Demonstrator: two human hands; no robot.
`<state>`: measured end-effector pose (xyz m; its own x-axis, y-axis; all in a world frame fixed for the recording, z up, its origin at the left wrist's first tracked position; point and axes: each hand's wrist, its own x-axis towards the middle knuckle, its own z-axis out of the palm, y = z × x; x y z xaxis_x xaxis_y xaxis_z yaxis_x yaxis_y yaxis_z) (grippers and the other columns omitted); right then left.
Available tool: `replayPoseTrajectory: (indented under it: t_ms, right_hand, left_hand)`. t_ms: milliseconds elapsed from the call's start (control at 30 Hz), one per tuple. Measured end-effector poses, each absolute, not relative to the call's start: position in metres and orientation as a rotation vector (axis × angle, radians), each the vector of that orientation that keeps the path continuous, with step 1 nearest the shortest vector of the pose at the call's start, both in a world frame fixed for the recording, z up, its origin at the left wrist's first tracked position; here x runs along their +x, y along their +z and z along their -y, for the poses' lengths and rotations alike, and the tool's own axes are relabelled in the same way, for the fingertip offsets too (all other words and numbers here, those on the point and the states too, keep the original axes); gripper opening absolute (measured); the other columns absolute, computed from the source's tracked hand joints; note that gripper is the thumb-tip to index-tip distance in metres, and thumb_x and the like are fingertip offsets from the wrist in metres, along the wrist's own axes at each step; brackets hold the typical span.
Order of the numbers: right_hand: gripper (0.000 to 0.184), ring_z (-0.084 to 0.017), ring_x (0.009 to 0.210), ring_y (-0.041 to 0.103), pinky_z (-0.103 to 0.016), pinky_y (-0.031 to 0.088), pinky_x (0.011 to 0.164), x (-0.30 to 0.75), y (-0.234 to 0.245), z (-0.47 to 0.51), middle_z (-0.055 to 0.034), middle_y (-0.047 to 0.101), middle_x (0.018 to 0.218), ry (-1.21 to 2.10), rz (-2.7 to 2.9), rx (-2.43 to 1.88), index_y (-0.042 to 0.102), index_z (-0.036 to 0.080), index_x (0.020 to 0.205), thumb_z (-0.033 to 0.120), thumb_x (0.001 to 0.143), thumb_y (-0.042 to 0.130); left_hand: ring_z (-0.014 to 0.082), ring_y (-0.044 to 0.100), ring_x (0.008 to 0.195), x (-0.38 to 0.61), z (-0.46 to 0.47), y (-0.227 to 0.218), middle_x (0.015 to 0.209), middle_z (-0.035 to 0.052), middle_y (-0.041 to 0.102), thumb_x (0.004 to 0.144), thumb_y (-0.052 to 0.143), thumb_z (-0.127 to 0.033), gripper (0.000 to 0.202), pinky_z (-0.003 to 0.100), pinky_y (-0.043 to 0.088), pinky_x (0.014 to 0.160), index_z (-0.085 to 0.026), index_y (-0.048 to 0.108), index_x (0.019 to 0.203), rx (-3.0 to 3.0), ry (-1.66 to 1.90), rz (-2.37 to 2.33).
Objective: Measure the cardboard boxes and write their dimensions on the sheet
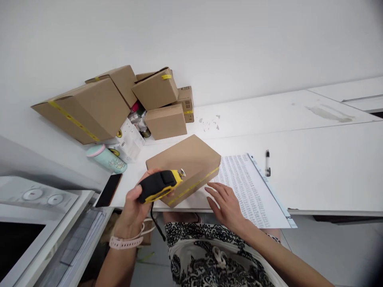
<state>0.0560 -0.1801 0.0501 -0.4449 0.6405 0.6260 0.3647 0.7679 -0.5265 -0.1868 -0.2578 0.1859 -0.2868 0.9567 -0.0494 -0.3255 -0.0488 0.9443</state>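
Observation:
A black and yellow tape measure (160,184) is gripped in my left hand (134,203), its metal hook end pointing right and a black strap dangling below. Behind it, a closed cardboard box (185,159) with yellow tape along its near side rests at the table's front edge. My right hand (224,201) has its fingers apart and holds nothing; it is just right of the box, by the printed sheet (248,187). Whether its fingertips touch the box I cannot tell.
Several cardboard boxes (89,107) are stacked at the back left. A mint tumbler (107,158) lies near a black phone (109,190). To the right of the sheet is a pen (267,163) on the white table (323,171). A microwave (36,199) stands at lower left.

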Motion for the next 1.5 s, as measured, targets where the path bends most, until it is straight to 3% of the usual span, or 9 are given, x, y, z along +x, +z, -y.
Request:
replayPoseTrajectory:
  t_ms: [100,233,367,500,633,800,1067,1233,1500]
  right_hand:
    - [0.031,-0.026,0.103,0.064,-0.046,0.053,0.087,0.054,0.095,0.177,-0.0083,0.069,0.114,0.979,1.822,-0.787,0.059,0.032,0.125,0.033,0.096,0.05]
    - [0.03,-0.017,0.075,0.062,-0.036,0.051,0.072,0.044,0.144,0.161,-0.0048,0.068,0.086,1.795,1.644,-0.583,0.066,0.024,0.099,0.052,0.09,0.058]
    - [0.038,-0.011,0.057,0.049,-0.028,0.041,0.057,0.035,0.154,0.154,0.0029,0.057,0.061,2.112,1.551,-0.568,0.057,0.021,0.073,0.055,0.076,0.073]
    - [0.035,-0.012,0.063,0.051,-0.03,0.043,0.063,0.034,0.166,0.122,0.0016,0.06,0.066,2.08,1.696,-0.53,0.061,0.021,0.072,0.053,0.076,0.075]
    - [0.026,-0.019,0.092,0.059,-0.038,0.045,0.091,0.037,0.176,0.035,-0.0046,0.069,0.092,1.801,1.664,-0.569,0.072,0.02,0.085,0.044,0.077,0.074]
    - [0.025,-0.021,0.106,0.058,-0.041,0.042,0.101,0.035,0.144,-0.051,-0.0093,0.069,0.108,1.812,1.605,-0.647,0.075,0.016,0.087,0.04,0.078,0.073]
    - [0.033,-0.018,0.101,0.062,-0.04,0.04,0.104,0.017,0.113,-0.044,-0.0068,0.072,0.107,1.882,1.662,-0.64,0.077,0.019,0.088,0.046,0.07,0.079]
    - [0.032,-0.018,0.095,0.063,-0.041,0.043,0.099,0.013,0.112,-0.041,-0.0065,0.072,0.102,1.837,1.648,-0.669,0.074,0.018,0.084,0.047,0.07,0.078]
    - [0.031,-0.014,0.082,0.06,-0.036,0.046,0.088,-0.002,0.114,-0.036,-0.0014,0.068,0.085,1.695,1.618,-0.764,0.069,0.018,0.085,0.031,0.061,0.084]
  left_hand:
    - [0.0375,0.07,0.094,-0.178,0.267,0.178,0.106,0.0116,0.074,0.064,0.074,-0.056,0.067,0.051,0.059,0.077,-0.021,0.063,0.12,0.824,1.369,-1.085]
    - [0.0317,0.071,0.09,-0.168,0.272,0.178,0.106,0.0102,0.073,0.061,0.082,-0.054,0.073,0.037,0.058,0.074,-0.023,0.059,0.123,0.883,1.255,-1.07]
    - [0.0291,0.072,0.084,-0.163,0.276,0.185,0.103,0.0097,0.074,0.062,0.081,-0.055,0.069,0.034,0.058,0.071,-0.023,0.06,0.12,0.859,1.265,-1.13]
    - [0.0322,0.073,0.077,-0.171,0.282,0.193,0.098,0.0098,0.076,0.061,0.08,-0.056,0.066,0.043,0.06,0.07,-0.023,0.064,0.116,0.822,1.328,-1.174]
    - [0.0353,0.073,0.086,-0.193,0.287,0.197,0.097,0.0073,0.077,0.061,0.081,-0.051,0.053,0.049,0.063,0.075,-0.021,0.071,0.104,0.738,1.558,-1.329]
    - [0.0358,0.074,0.092,-0.234,0.293,0.19,0.089,0.0062,0.079,0.064,0.079,-0.042,0.045,0.049,0.064,0.077,-0.018,0.073,0.102,0.507,1.672,-1.5]
    - [0.0384,0.074,0.093,-0.274,0.295,0.18,0.087,0.008,0.08,0.064,0.077,-0.037,0.04,0.053,0.064,0.075,-0.016,0.074,0.098,0.41,1.618,-1.564]
    - [0.041,0.073,0.095,-0.283,0.291,0.178,0.09,0.0102,0.08,0.065,0.077,-0.035,0.051,0.058,0.062,0.078,-0.015,0.071,0.111,0.429,1.57,-1.573]
    - [0.0366,0.075,0.085,-0.29,0.299,0.171,0.09,0.0096,0.08,0.065,0.078,-0.038,0.044,0.053,0.064,0.072,-0.016,0.073,0.104,0.409,1.58,-1.574]
